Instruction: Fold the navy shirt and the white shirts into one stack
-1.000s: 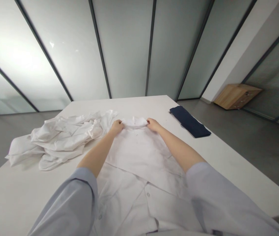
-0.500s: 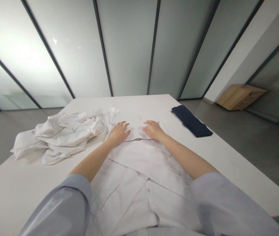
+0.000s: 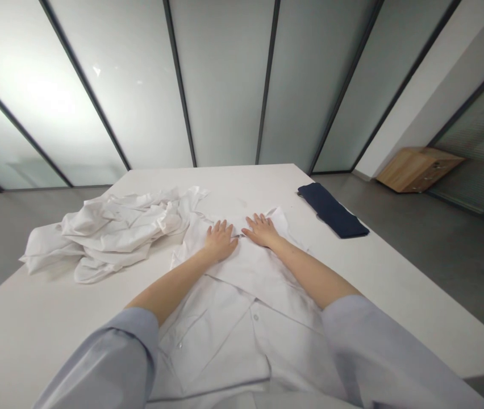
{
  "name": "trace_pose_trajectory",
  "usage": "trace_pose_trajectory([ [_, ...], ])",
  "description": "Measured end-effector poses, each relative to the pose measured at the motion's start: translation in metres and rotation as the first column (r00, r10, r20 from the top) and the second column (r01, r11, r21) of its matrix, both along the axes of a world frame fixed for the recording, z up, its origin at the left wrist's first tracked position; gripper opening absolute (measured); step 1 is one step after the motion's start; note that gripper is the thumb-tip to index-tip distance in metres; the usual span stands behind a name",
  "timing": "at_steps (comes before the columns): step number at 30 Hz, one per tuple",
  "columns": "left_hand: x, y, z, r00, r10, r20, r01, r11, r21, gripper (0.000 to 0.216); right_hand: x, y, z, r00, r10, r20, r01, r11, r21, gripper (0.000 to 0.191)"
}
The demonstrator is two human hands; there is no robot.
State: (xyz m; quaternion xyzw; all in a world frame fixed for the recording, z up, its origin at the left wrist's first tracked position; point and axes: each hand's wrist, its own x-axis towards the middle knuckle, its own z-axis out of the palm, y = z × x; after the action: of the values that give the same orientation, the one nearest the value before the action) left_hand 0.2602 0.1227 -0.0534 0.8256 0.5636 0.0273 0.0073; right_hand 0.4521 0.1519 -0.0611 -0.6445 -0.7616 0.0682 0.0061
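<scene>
A white buttoned shirt (image 3: 242, 318) lies spread in front of me on the white table (image 3: 395, 284). My left hand (image 3: 220, 240) lies flat, fingers spread, on the upper part of the shirt. My right hand (image 3: 261, 230) rests flat beside it, fingers stretched out, almost touching the left one. Both press on the shirt near its far end, where the fabric lies flattened. Neither hand holds anything. My forearms reach out from light blue sleeves.
A crumpled heap of white garments (image 3: 109, 230) lies at the left of the table. A folded dark blue cloth (image 3: 332, 210) lies at the far right edge. A wooden cabinet (image 3: 418, 167) stands on the floor by frosted glass walls.
A second ago both hands pinched the shirt's collar at the far end. They let go, flattened onto the fabric and have since slid closer together and slightly towards me.
</scene>
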Motion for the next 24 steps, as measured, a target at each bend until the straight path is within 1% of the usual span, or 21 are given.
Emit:
trace_pose_trajectory([
  [3,0.014,-0.01,-0.005,0.999,0.035,0.023,-0.033,0.996,-0.088,0.071,0.003,0.012,0.002,1.0,0.003,0.003,-0.003,1.0,0.019,0.07],
  [5,0.019,-0.007,-0.009,0.999,0.04,0.03,-0.037,0.995,-0.088,0.074,0.003,0.016,0.004,1.0,-0.002,0.003,0.002,0.998,0.055,0.067],
  [7,0.019,0.003,-0.012,0.998,0.036,0.042,-0.033,0.997,-0.066,0.075,0.002,0.012,0.006,1.0,-0.006,-0.004,0.007,0.993,0.116,0.065],
  [10,0.017,0.026,-0.013,0.998,0.027,0.054,-0.024,0.998,-0.06,0.074,-0.004,-0.006,0.006,1.0,0.004,-0.026,0.0,0.986,0.164,0.065],
  [13,0.016,0.048,-0.011,0.998,-0.001,0.059,0.004,0.999,-0.049,0.072,-0.011,-0.03,0.0,1.0,0.007,-0.03,-0.003,0.994,0.106,0.069],
  [16,0.017,0.058,-0.007,0.997,-0.026,0.079,0.026,1.0,-0.01,0.069,-0.014,-0.043,-0.007,0.999,-0.025,-0.024,0.026,0.999,0.029,0.072],
  [18,0.017,0.056,-0.004,0.995,-0.036,0.09,0.033,0.999,0.028,0.065,-0.013,-0.04,-0.007,0.999,-0.041,-0.019,0.041,0.999,0.006,0.074],
  [20,0.016,0.05,-0.002,0.995,-0.049,0.087,0.046,0.998,0.04,0.061,-0.011,-0.03,-0.005,0.999,-0.047,-0.009,0.047,0.999,0.003,0.074],
  [22,0.014,0.04,0.0,0.997,-0.052,0.065,0.05,0.999,0.019,0.059,-0.008,-0.016,-0.002,0.999,-0.05,0.004,0.05,0.999,0.005,0.074],
  [24,0.012,0.029,0.001,0.999,-0.015,0.037,0.016,1.0,-0.011,0.059,-0.006,-0.002,0.002,0.999,-0.043,0.013,0.043,0.999,0.011,0.072],
])
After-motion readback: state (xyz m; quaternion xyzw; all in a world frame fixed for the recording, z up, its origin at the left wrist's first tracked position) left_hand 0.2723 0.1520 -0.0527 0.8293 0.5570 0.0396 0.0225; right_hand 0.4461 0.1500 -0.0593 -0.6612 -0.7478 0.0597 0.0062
